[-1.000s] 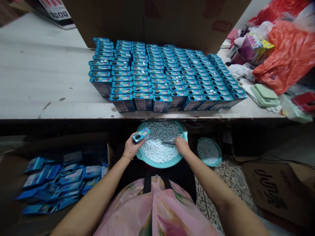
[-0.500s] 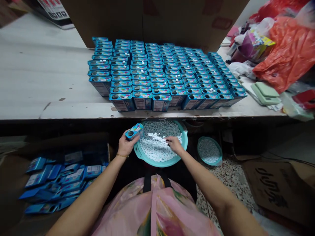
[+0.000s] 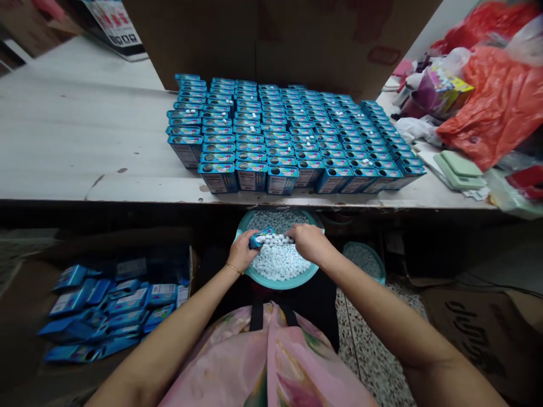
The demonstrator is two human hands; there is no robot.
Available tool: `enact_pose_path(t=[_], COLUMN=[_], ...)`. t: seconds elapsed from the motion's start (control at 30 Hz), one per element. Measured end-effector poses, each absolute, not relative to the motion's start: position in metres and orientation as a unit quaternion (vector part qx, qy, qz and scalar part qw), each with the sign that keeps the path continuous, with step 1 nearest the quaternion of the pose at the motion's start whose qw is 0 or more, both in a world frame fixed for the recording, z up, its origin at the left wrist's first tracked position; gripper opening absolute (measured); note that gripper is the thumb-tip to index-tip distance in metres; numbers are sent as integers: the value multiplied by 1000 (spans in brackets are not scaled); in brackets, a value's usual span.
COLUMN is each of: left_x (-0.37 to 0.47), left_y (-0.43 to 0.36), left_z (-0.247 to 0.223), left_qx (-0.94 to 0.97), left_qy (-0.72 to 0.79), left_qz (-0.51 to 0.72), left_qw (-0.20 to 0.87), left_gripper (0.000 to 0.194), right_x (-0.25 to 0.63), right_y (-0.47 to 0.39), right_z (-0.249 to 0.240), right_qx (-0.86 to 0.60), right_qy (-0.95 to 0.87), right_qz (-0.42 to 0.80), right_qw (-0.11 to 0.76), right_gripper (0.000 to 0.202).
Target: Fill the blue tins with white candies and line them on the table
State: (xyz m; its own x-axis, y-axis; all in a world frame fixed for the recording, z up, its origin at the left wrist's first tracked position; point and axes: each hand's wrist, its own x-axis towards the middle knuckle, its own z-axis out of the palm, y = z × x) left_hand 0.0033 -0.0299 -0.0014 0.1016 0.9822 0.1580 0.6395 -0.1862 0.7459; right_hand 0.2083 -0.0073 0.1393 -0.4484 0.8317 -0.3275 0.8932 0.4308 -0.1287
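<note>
My left hand is wrapped around a small blue candy box, tilted over the turquoise basin. White candies fill much of that basin. My right hand is closed on a scoop, mostly hidden under a heap of white candies. The heap reaches to the box's mouth and touches it. How far candies have gone inside the box cannot be seen.
Rows of upright blue boxes stand on the white table. More boxes lie in a carton at lower left. A smaller basin holds candies at right. A green scale and orange bags sit right.
My left hand has brought the box right, over the basin, and tilted it. My right hand has raised the loaded scoop from the candies to the box's mouth. The view has shifted slightly.
</note>
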Motion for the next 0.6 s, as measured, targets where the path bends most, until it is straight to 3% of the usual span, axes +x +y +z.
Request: enact_pose_path(t=[0.33,0.43,0.6], left_x=[3,-6,-17], left_y=[-29,-30,-31], left_z=[-4,-3,-2], left_qx=[671,624,541], left_qy=[581,594,615], left_qz=[365,404,453], left_qw=[282,307,352], left_gripper=[40,42,46], right_x=[203,236,248], right_y=[-12,-6,-7], right_z=[161,132,39], right_qx=[493,538,617], right_qy=[857,828,744], right_qz=[-79,-105,-234], right_qw=[130,116,108], right_gripper=[26,29,31])
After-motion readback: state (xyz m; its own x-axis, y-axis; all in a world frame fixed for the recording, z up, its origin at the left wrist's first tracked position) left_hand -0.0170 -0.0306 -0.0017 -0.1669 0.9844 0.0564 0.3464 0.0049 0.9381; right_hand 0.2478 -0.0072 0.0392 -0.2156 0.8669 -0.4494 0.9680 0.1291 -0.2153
